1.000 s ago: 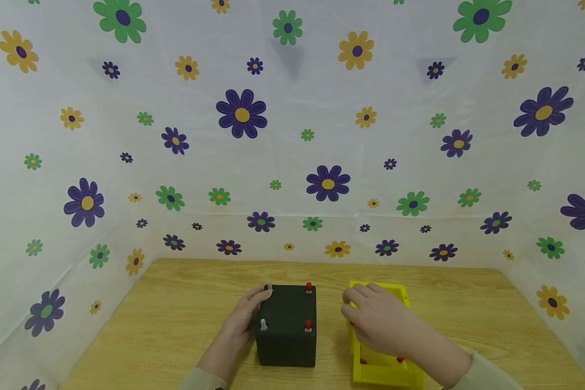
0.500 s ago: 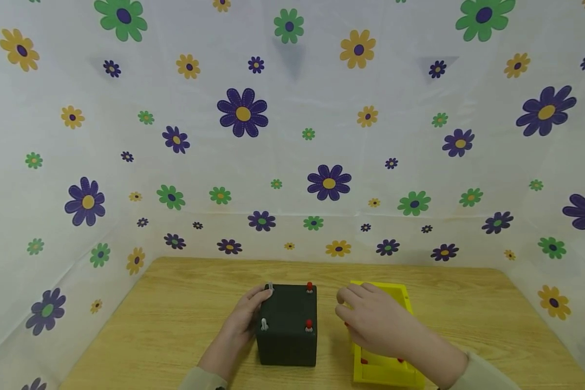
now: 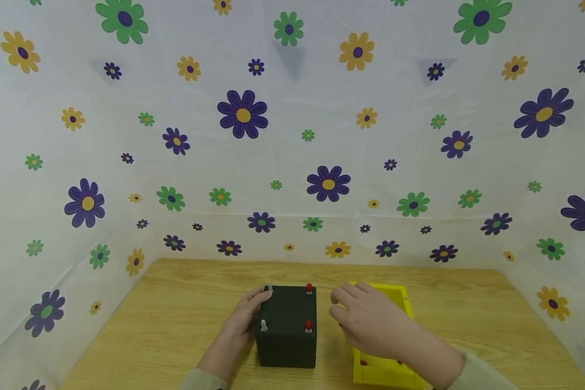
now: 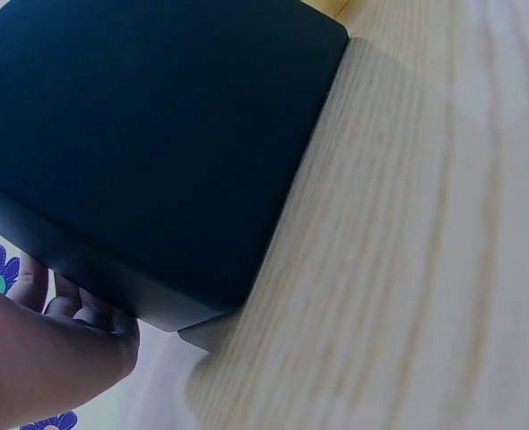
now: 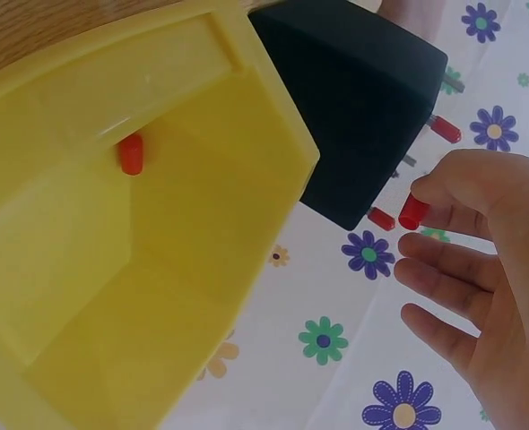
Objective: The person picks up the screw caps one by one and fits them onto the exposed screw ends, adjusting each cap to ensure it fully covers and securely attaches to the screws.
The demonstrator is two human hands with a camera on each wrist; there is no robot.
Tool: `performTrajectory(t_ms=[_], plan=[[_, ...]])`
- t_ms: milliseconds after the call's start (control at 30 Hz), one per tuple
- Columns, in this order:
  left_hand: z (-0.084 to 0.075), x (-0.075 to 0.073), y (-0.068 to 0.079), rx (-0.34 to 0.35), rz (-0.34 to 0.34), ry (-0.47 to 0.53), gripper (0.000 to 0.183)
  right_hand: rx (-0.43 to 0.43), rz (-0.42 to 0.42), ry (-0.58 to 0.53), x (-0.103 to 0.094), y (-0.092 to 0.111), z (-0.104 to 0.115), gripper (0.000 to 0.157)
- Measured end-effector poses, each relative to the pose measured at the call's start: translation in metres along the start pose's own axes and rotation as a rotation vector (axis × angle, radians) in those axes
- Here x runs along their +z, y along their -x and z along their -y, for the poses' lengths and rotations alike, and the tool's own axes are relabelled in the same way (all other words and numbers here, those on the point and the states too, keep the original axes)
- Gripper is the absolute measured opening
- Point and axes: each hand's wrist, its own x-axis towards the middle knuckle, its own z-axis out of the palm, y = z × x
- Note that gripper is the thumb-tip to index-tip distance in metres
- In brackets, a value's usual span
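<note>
A black box [image 3: 287, 325] stands on the table with toggle switches on its top. Its two right levers wear red caps [image 3: 309, 325]; the two left levers [image 3: 264, 325] are bare metal. My left hand [image 3: 244, 319] holds the box at its left side, thumb on the top edge by the far bare lever, fingers bent along the side. Between thumb and index finger my right hand [image 5: 480, 260] pinches a loose red cap [image 5: 413, 212]. In the head view that hand is over the left edge of the yellow bin [image 3: 387, 376], its other fingers loosely bent.
Inside the yellow bin lies another red cap [image 5: 131, 154], with more red bits partly hidden by the right arm. The wooden table [image 3: 185, 292] surrounds box and bin. A white flowered cloth [image 3: 292, 233] hangs behind and at both sides.
My right hand has moved left from over the yellow bin, carrying the red cap closer to the black box. The left hand and the box have stayed put.
</note>
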Motion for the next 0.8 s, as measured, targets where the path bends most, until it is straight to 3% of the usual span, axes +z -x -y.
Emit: performTrajectory(t_ms=[167,433,800], plan=[[0.0,-0.001,0.0,-0.005,0.012,0.005,0.023,0.006,-0.003,-0.008,-0.001,-0.003,0.003,0.013],[0.0,0.001,0.0,-0.012,-0.011,-0.002,0.042,-0.006,-0.028,-0.004,-0.005,-0.009,0.007,0.011],[0.0,0.001,0.0,-0.013,0.007,0.002,0.031,-0.034,-0.103,0.015,-0.003,-0.017,0.012,0.009]])
